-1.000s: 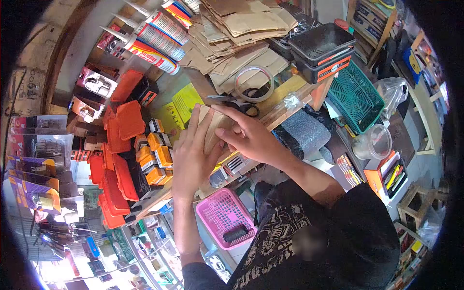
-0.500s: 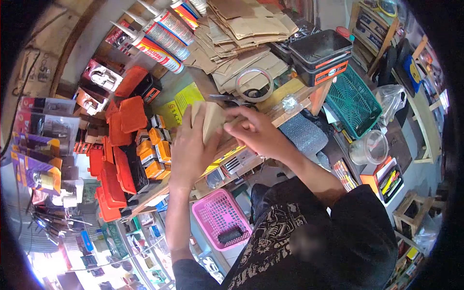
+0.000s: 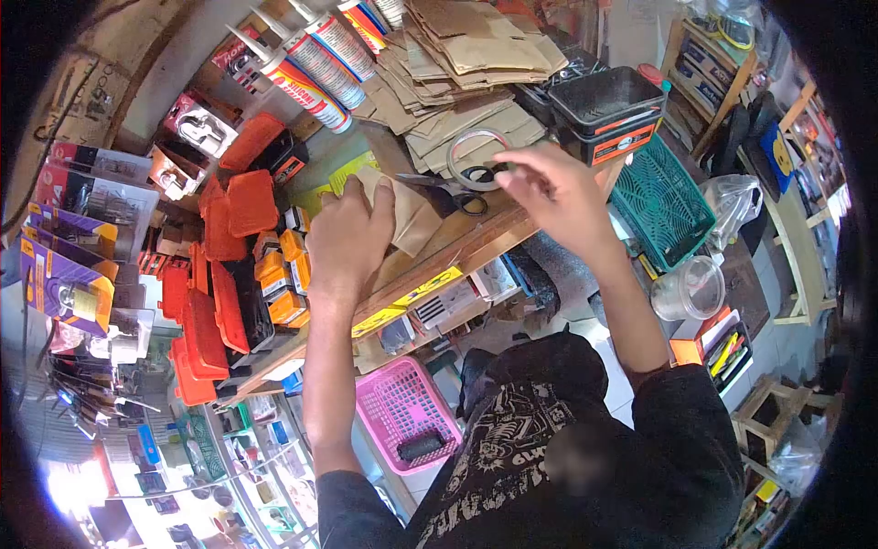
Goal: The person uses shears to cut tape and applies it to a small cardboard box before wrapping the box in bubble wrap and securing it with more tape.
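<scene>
My left hand (image 3: 352, 240) lies with spread fingers on a folded brown paper piece (image 3: 417, 225) at the bench's front edge. Part of a yellow sheet (image 3: 355, 168) shows behind that hand. To the right, my right hand (image 3: 562, 199) is raised over the edge, its thumb and index finger apart at the right side of a tape roll (image 3: 452, 161). Whether those fingertips touch the roll is unclear. Scissors (image 3: 441, 183) lie between the paper and the roll, their dark handles partly within and below it.
Stacked brown cardboard pieces (image 3: 485, 41) and silicone tubes (image 3: 306, 90) are at the back. Orange bins (image 3: 219, 316) and small yellow boxes (image 3: 285, 274) stand left. A black tub (image 3: 608, 101) and green basket (image 3: 663, 197) are right; a pink basket (image 3: 407, 403) sits below.
My right hand has left the brown paper and moved right, to the tape roll. My left hand has shifted slightly left and now rests on the paper, which lies lower on the bench.
</scene>
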Action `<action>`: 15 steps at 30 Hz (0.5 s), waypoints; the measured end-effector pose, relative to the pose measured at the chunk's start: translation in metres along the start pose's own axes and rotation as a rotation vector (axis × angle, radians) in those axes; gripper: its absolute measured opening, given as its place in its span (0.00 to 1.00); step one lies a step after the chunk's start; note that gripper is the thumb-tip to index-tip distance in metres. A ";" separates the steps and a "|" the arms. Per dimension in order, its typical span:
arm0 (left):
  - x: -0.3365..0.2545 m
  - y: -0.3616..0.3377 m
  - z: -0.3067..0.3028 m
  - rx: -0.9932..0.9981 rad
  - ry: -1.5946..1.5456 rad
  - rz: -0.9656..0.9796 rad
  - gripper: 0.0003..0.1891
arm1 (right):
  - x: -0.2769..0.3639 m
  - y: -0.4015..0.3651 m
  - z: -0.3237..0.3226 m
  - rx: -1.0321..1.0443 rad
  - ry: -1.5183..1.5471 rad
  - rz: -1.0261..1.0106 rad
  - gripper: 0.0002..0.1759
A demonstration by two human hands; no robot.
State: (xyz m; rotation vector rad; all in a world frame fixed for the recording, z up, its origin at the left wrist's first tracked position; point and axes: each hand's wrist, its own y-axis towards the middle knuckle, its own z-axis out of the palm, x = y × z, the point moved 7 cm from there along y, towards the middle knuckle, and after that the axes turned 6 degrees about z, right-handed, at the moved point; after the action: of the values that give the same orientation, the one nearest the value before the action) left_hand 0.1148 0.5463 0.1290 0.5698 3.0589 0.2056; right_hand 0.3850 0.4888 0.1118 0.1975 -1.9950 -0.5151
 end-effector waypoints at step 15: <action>-0.039 -0.080 -0.072 -0.478 -0.336 -0.018 0.28 | -0.005 -0.022 0.020 -0.018 0.157 -0.213 0.13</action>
State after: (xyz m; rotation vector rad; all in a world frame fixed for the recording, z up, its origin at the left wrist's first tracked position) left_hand 0.1192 0.4490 0.1892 0.4836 2.5577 0.7306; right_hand 0.3679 0.4760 0.0906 0.4299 -1.8258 -0.6329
